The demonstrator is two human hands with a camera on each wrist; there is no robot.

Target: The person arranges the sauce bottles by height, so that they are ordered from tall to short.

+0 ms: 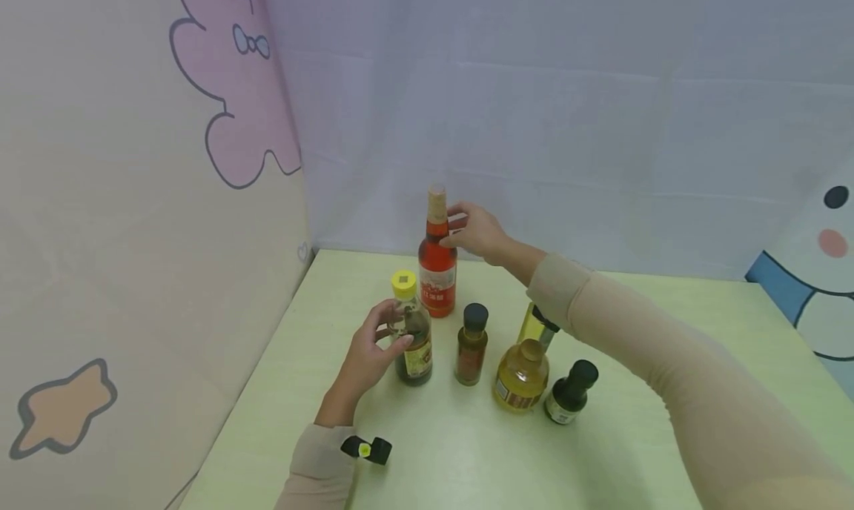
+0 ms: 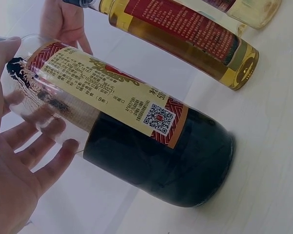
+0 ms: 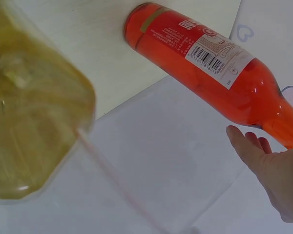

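My left hand (image 1: 370, 347) is around the upper part of a dark sauce bottle (image 1: 417, 362) with a yellow cap, which stands on the table. In the left wrist view the thumb lies at the near side of this glass bottle (image 2: 132, 102), and some fingers show through the clear part. At the back, my right hand (image 1: 477, 232) is at the neck of a tall red-liquid bottle (image 1: 438, 265). The right wrist view shows the thumb held off the red bottle (image 3: 205, 63), with other fingers beside its neck, partly cut off by the frame.
Right of the dark sauce bottle stand a slim black-capped bottle (image 1: 471, 354), a round amber bottle (image 1: 523, 376) and a small dark bottle (image 1: 571, 395). A yellow oil bottle (image 1: 530, 325) is partly hidden behind the right sleeve. A curtain (image 1: 567, 124) hangs behind the table.
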